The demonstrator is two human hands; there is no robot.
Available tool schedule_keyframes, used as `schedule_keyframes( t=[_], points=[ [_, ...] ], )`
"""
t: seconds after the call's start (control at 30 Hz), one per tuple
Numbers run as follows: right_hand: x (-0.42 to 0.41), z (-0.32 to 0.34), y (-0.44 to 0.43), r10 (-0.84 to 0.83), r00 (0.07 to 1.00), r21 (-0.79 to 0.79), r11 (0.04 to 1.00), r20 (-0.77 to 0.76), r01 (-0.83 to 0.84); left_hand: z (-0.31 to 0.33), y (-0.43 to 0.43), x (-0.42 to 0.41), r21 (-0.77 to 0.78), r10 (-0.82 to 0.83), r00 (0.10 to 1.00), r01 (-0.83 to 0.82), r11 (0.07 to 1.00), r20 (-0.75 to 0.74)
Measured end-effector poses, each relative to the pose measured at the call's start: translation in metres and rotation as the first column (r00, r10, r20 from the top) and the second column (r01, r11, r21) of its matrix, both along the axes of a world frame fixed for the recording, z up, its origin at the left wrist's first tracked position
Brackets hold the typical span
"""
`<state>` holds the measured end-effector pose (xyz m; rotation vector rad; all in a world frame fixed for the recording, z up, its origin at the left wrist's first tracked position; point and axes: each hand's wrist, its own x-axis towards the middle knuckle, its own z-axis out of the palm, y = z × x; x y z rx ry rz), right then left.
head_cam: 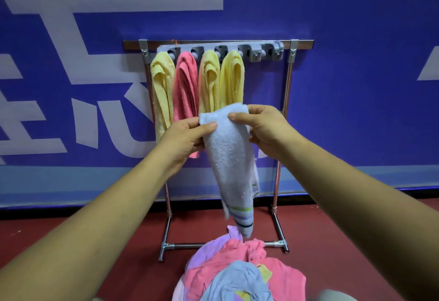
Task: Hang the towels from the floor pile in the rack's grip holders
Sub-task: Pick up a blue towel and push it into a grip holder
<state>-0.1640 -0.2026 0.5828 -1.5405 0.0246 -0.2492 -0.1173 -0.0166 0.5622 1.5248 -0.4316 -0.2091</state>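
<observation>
Nearest, the towel pile (240, 274) of pink, purple and blue lies on the red floor (95, 241) at the foot of the rack (288, 91). Above it the left hand (187, 139) has its grip pinched on the top left edge of a white towel (228, 158) with a striped hem, and the right hand (266, 129) has its grip clamped on the top right edge. Behind them, the first yellow towel (162, 91), pink towel (186, 86), second yellow towel (209, 82) and third yellow towel (231, 79) hang from the holders (255, 53).

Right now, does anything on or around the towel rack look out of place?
Nothing stands out: four towels hang neatly in the grip holders, left hand and right hand hold the white towel, the pile lies below.
</observation>
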Motion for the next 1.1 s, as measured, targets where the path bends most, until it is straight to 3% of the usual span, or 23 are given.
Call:
schedule_keyframes(
  t=[0.1, 0.2, 0.27, 0.33, 0.5, 0.7, 0.8, 0.93, 1.0, 1.1],
  points=[
    [-0.002, 0.004, -0.004, 0.004, 1.0, 0.084, 0.996, 0.002, -0.004, 0.007, -0.006, -0.002, -0.082, 0.032, 0.999, -0.032, 0.996, 0.002],
    [-0.007, 0.002, -0.01, 0.196, 0.972, 0.237, 0.958, -0.133, -0.161, 0.012, -0.016, -0.003, -0.226, 0.012, 0.998, -0.026, 0.974, -0.061],
    [-0.009, -0.005, -0.013, 0.263, 0.942, 0.232, 0.949, -0.207, -0.214, 0.013, -0.02, -0.001, -0.315, -0.006, 0.996, -0.021, 0.949, -0.085],
    [-0.008, -0.011, -0.016, 0.227, 0.954, 0.191, 0.963, -0.198, -0.19, 0.013, -0.019, 0.001, -0.343, -0.03, 0.996, -0.002, 0.939, -0.088],
    [-0.008, -0.009, -0.013, 0.086, 0.995, 0.168, 0.983, -0.059, -0.075, 0.006, -0.007, 0.002, -0.127, -0.066, 0.995, 0.056, 0.99, -0.077],
    [-0.01, -0.01, -0.008, 0.081, 0.996, 0.089, 0.993, -0.034, -0.077, 0.013, -0.002, 0.004, -0.061, 0.015, 0.999, -0.018, 0.998, -0.039],
    [-0.013, -0.004, -0.014, 0.058, 0.997, -0.048, 0.997, -0.042, -0.06, 0.017, -0.004, 0.003, -0.042, 0.012, 1.0, -0.013, 0.999, -0.02],
    [-0.009, 0.014, -0.026, -0.216, 0.973, -0.364, 0.902, 0.082, 0.231, 0.028, -0.006, 0.004, 0.06, -0.14, 0.99, 0.138, 0.989, 0.023],
    [-0.007, 0.025, -0.029, -0.095, 0.99, -0.39, 0.912, 0.1, 0.127, 0.037, -0.01, 0.003, 0.167, -0.275, 0.961, 0.266, 0.949, 0.037],
    [-0.001, 0.035, -0.032, 0.261, 0.965, -0.244, 0.936, -0.004, -0.254, 0.051, -0.019, 0.004, 0.27, -0.37, 0.928, 0.346, 0.898, 0.042]
  ],
)
